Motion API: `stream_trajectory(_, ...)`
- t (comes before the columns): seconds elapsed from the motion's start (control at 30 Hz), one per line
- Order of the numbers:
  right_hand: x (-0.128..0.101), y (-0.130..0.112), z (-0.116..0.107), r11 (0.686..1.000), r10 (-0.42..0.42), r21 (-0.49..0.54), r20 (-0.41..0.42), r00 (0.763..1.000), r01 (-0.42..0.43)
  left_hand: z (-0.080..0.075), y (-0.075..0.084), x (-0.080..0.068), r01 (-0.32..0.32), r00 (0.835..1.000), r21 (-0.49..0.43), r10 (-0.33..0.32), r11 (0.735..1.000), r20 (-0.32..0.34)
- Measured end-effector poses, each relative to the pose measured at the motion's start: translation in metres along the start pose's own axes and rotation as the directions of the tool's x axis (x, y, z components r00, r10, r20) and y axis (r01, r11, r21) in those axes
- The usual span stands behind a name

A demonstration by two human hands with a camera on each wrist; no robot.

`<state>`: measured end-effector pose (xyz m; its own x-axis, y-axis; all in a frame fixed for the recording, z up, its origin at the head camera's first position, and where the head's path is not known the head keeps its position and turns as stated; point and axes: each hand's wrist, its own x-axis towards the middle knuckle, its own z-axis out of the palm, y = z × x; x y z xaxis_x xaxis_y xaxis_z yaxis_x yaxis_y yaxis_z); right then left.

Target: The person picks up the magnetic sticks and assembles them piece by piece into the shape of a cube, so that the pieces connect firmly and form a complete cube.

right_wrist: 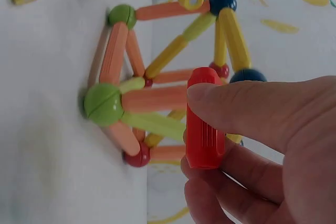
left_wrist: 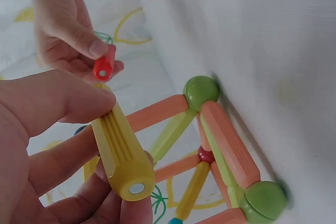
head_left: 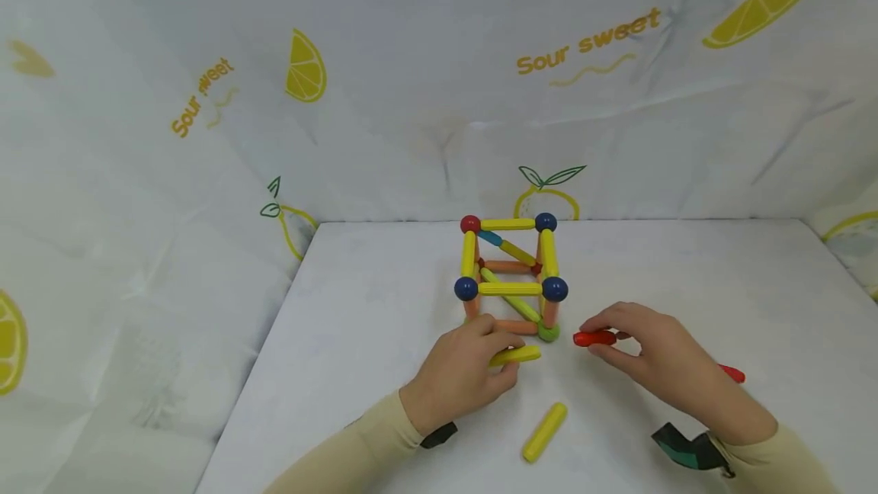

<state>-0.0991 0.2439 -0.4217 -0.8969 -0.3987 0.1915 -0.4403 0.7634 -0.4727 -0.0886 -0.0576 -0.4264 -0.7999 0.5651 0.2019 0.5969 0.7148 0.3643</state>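
Observation:
My left hand [head_left: 466,368] pinches a yellow magnetic rod [left_wrist: 122,153] between thumb and fingers, in front of a cube frame. My right hand [head_left: 648,345] holds a short red magnetic rod [right_wrist: 203,124] the same way, to the right of the frame's near corner. The cube frame [head_left: 509,289] is built of yellow and orange rods joined by balls. Dark blue balls and a red ball [head_left: 470,224] top its corners, and a green ball [head_left: 548,331] sits at the near right base. Diagonal rods cross some of its faces, one of them a lime rod [right_wrist: 157,126].
A loose yellow rod [head_left: 545,433] lies on the white table [head_left: 309,372] between the forearms. Another red rod [head_left: 732,373] lies partly behind the right wrist. A white cloth printed with lemons [head_left: 411,97] hangs behind the table.

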Motion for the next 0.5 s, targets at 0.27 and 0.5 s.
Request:
stream_trajectory(0.27,0.006,-0.027,0.011,0.998,-0.017,0.062,0.039,0.999,0.014,-0.001,-0.001,-0.001,-0.043,0.999,-0.001,0.043,0.999,-0.023)
stream_trajectory(0.5,0.009,-0.034,0.017,0.995,-0.013,0.095,0.058,0.998,0.007,-0.003,-0.001,0.000,-0.056,0.998,0.022,0.056,0.998,-0.027)
